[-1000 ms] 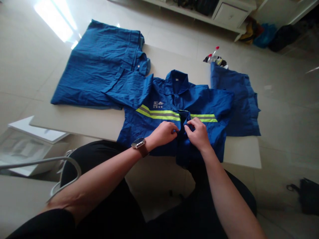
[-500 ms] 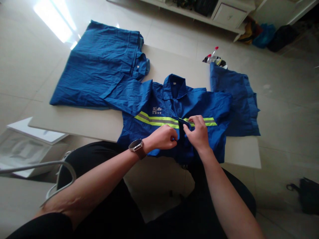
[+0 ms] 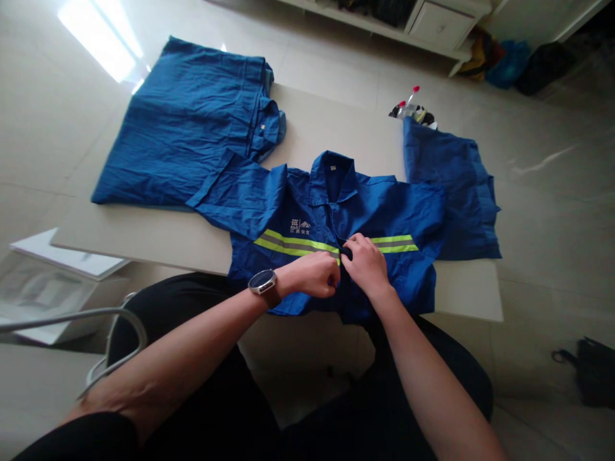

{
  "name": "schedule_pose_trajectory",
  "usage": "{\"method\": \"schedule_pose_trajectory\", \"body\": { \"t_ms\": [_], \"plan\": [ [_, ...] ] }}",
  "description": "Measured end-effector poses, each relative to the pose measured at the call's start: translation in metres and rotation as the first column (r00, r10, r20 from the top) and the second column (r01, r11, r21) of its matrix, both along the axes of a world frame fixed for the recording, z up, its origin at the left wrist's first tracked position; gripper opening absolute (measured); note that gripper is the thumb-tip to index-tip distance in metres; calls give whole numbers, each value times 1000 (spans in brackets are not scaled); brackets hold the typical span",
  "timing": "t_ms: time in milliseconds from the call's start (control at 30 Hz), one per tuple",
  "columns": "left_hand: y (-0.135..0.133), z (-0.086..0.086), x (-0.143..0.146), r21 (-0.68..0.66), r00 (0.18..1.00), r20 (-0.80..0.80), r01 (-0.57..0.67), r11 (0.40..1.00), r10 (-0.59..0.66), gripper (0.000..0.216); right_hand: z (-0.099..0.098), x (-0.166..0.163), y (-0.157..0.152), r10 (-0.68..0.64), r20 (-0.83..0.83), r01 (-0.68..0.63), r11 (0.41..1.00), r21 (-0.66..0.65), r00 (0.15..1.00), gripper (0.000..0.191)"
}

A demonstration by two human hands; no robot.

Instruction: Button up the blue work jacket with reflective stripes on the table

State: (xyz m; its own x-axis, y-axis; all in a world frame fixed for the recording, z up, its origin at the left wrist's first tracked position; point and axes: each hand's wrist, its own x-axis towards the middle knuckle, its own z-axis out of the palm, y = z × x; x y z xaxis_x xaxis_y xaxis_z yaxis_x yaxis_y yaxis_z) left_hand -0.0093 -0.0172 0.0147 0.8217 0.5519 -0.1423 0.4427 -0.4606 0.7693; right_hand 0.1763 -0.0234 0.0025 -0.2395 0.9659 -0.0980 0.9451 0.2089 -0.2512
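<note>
A blue work jacket [image 3: 307, 218] with a yellow-green reflective stripe lies front up on the table, its collar pointing away from me and its lower part hanging at the near edge. My left hand [image 3: 314, 274], with a watch on the wrist, is closed on the jacket's front edge just below the stripe. Pinched in the fingers of my right hand [image 3: 368, 264] is the other front edge, at the stripe's height. The two hands are close together at the front opening; the fingertips are partly hidden.
Folded blue garments [image 3: 187, 121] are stacked on the table's left end, partly under a jacket sleeve. Another folded blue garment [image 3: 466, 192] lies at the right. The pale table [image 3: 336, 115] stands near a white cabinet [image 3: 439, 25]. Bottles with red caps [image 3: 410, 102] show beyond the table.
My right hand has moved left and its fingers have closed on the jacket's front edge. The jacket's collar has shifted slightly toward me. My left hand stays nearly in place.
</note>
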Motion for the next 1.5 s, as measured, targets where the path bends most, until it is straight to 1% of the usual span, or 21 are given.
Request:
{"method": "schedule_pose_trajectory", "body": {
  "t_ms": [100, 167, 200, 233, 267, 333, 367, 433, 500, 567, 667, 733, 800, 933, 1033, 1133, 1233, 1300, 1400, 1500],
  "plan": [
    [4, 0, -2, -60, 999, -39, 25, 998, -27, 14, -2, 2, 1, -19, -72, 17, 1000, -21, 997, 16],
    [7, -1, -3, -106, 998, -69, -14, 994, 7, 16, -2, 6, 4, -51, -169, 45, 998, -37, 984, 17],
    [8, -2, -3, -106, 994, -85, -71, 992, 62, 22, -2, 8, 6, -64, -219, 57, 998, -41, 974, 16],
    [9, -3, -3, -88, 984, -100, -157, 984, 149, 28, -2, 10, 7, -69, -268, 60, 997, -41, 961, 15],
    [9, -4, -1, -58, 961, -109, -260, 964, 253, 32, -1, 12, 8, -65, -312, 56, 998, -38, 948, 15],
    [8, -9, 2, 10, 893, -92, -441, 897, 440, 33, 1, 13, 10, -39, -390, 28, 999, -35, 920, 14],
    [7, -12, 4, 39, 863, -74, -498, 866, 500, 33, 2, 13, 10, -23, -423, 9, 999, -35, 906, 13],
    [4, -17, 7, 91, 834, -48, -544, 834, 550, 40, 6, 12, 9, 8, -478, -32, 999, -41, 878, 14],
    [0, -20, 10, 137, 825, -51, -553, 822, 563, 42, 10, 10, 8, 27, -519, -64, 997, -53, 854, 14],
    [-1, -23, 11, 154, 821, -66, -553, 819, 567, 31, 13, 8, 8, 40, -547, -87, 994, -61, 836, 14],
    [1, -22, 10, 152, 839, -41, -531, 834, 542, 13, 15, 9, 9, 46, -562, -100, 993, -65, 826, 13],
    [4, -21, 9, 145, 847, 0, -526, 838, 532, 13, 15, 11, 10, 35, -555, -89, 994, -70, 831, 12],
    [7, -19, 9, 129, 839, 46, -543, 830, 542, 14, 14, 13, 11, 22, -538, -68, 995, -66, 843, 12],
    [11, -19, 9, 67, 837, 121, -543, 837, 534, 15, 12, 15, 11, -1, -464, 1, 1000, -2, 886, 14],
    [11, -20, 10, 38, 841, 150, -530, 847, 520, 15, 7, 12, 11, -29, -415, 48, 998, 35, 909, 14],
    [7, -21, 11, 40, 852, 163, -510, 859, 498, 17, -3, 7, 12, -51, -407, 66, 998, 23, 912, 13],
    [4, -19, 10, 63, 877, 137, -471, 880, 460, 22, -11, 8, 14, -111, -355, 137, 989, 49, 928, 14],
    [5, -18, 7, 84, 885, 78, -466, 881, 460, 20, -11, 13, 16, -150, -304, 184, 979, 89, 941, 17],
    [6, -17, 2, 105, 886, -52, -453, 885, 460, 16, -3, 25, 18, -185, -250, 223, 965, 136, 951, 22],
    [4, -15, 0, 152, 894, -139, -406, 901, 426, 11, 6, 35, 17, -226, -210, 258, 956, 140, 951, 26]
  ]
}}
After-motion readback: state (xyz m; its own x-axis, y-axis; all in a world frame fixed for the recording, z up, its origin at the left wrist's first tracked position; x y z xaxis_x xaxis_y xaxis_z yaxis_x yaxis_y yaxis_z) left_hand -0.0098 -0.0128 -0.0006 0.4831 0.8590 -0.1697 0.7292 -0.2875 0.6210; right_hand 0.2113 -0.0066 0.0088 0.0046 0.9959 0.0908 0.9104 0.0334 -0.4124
